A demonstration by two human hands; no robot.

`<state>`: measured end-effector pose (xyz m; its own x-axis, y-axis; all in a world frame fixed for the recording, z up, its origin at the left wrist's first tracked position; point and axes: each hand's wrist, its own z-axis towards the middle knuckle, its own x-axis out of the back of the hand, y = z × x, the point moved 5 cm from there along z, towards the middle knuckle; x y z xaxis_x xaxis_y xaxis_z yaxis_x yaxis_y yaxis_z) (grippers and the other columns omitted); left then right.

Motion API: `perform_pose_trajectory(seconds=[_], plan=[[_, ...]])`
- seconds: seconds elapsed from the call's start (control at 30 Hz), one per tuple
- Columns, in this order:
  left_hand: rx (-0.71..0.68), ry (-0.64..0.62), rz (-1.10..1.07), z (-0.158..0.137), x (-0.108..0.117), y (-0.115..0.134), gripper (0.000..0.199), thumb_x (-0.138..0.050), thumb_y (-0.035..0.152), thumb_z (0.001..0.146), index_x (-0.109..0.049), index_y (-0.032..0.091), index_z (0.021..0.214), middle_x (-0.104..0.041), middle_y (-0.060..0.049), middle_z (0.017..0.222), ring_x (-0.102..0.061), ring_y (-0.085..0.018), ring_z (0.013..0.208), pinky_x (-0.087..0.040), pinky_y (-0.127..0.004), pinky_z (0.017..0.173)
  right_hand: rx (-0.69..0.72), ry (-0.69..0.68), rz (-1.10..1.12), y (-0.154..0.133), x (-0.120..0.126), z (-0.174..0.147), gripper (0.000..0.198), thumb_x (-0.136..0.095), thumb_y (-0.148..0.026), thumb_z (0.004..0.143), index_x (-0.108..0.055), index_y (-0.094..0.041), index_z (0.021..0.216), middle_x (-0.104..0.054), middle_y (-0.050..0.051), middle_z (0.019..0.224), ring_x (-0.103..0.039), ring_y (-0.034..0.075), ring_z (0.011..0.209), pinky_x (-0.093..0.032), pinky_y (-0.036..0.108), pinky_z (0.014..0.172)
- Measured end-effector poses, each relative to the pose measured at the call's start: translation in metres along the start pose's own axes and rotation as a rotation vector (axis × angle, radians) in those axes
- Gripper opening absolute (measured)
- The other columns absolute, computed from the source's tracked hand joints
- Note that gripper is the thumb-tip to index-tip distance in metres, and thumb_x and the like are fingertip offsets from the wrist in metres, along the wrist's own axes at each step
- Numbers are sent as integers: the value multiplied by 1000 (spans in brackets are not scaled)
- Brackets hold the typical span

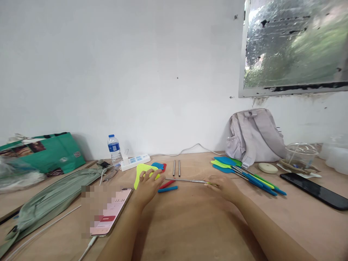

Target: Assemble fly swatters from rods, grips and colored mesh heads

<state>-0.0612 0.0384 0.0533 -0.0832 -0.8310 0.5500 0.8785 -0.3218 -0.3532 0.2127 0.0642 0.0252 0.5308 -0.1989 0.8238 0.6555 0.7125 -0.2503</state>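
Note:
Between my two hands a yellow-green fly swatter with a metal rod (187, 180) lies sideways. My left hand (149, 186) is closed about the swatter's yellow mesh head (143, 174), near where the rod starts. At the other end, my right hand (223, 185) grips the yellow handle, which its fingers mostly cover. Close by my left hand are a blue handle (168, 189) and a red handle (166, 184). Behind it, a blue swatter head (157, 166) and a red one (164, 167) show in part. Two loose metal rods (176, 168) lie beyond the swatter.
Several fly swatters (250, 177) are piled on the right, before a grey backpack (252, 137). A black phone (315, 190) and a plastic cup (301, 154) lie farther right. Leftward are a lit phone (114, 214), a power strip (136, 162), a water bottle (114, 148) and a green bag (62, 154).

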Motion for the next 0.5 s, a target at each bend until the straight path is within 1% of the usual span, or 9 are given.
perform_pose_trajectory(seconds=[0.1,0.17,0.27,0.37,0.43,0.5], plan=[[14,31,-25,5,1,9,23,-47,15,80,-61,28,92,-59,-1,110,-45,-23,106,-23,-41,95,-29,11,-25,-3,-3,0,35,-35,-40,87,-64,-21,95,-66,6,94,-60,19,86,-46,30,72],[-45,27,-82,10,0,25,28,-42,13,82,-58,26,102,-59,-3,111,-45,-21,109,-25,-39,97,-47,8,-15,-8,-6,0,34,-35,-39,87,-63,-21,96,-66,7,94,-60,19,85,-46,31,71],[-191,-56,-189,14,-4,58,30,-40,11,83,-53,20,109,-60,-5,104,-50,-17,103,-33,-34,93,-28,-1,39,-20,-11,2,32,-37,-38,87,-60,-22,102,-66,6,97,-59,19,87,-45,31,75],[-212,-123,-201,14,-9,81,32,-40,7,82,-49,16,112,-61,-7,100,-54,-17,95,-38,-33,88,-27,-4,75,-28,-16,3,33,-36,-38,87,-58,-22,105,-65,6,100,-59,19,89,-44,32,77],[-213,-134,-184,12,-10,87,36,-38,4,81,-46,15,115,-60,-8,102,-54,-18,95,-38,-34,87,-44,-6,77,-28,-19,2,33,-37,-39,87,-58,-22,104,-65,6,99,-59,19,88,-45,32,76],[-234,-136,-180,11,-10,87,37,-36,3,81,-45,14,115,-60,-8,103,-54,-18,97,-38,-33,87,-55,-18,84,-26,-21,2,32,-37,-39,86,-59,-22,103,-66,6,98,-59,20,87,-45,32,75]])
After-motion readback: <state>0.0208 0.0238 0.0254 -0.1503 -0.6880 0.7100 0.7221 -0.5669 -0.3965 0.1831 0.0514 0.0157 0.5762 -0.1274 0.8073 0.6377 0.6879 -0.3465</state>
